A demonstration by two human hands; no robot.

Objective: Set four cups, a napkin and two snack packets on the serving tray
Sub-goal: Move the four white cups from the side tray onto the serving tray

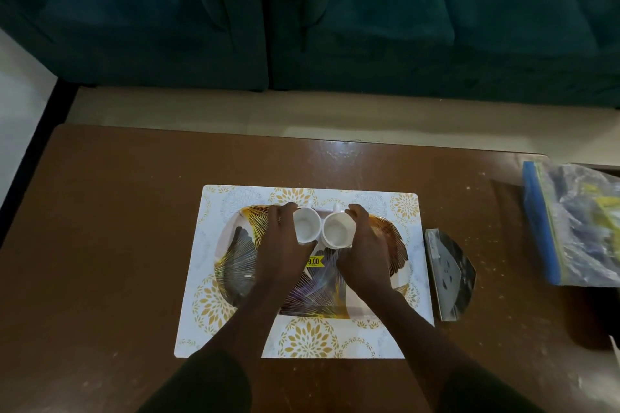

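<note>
A serving tray (pixel 391 238) with a gold, black and purple leaf pattern lies on a white placemat (pixel 201 278) with gold flowers. Two white cups stand side by side at the tray's far middle. My left hand (pixel 280 245) wraps the left cup (pixel 306 224) from its left side. My right hand (pixel 364 245) wraps the right cup (pixel 338 228) from its right side. The handle of another white cup (pixel 337 208) peeks out just behind them. A yellow price sticker (pixel 314 261) sits on the tray between my wrists.
The brown table (pixel 117 211) carries a shiny metal napkin holder (pixel 449 275) right of the placemat and a clear zip bag (pixel 577 225) with blue seal holding packets at the far right. A dark green sofa (pixel 302 17) stands beyond the table.
</note>
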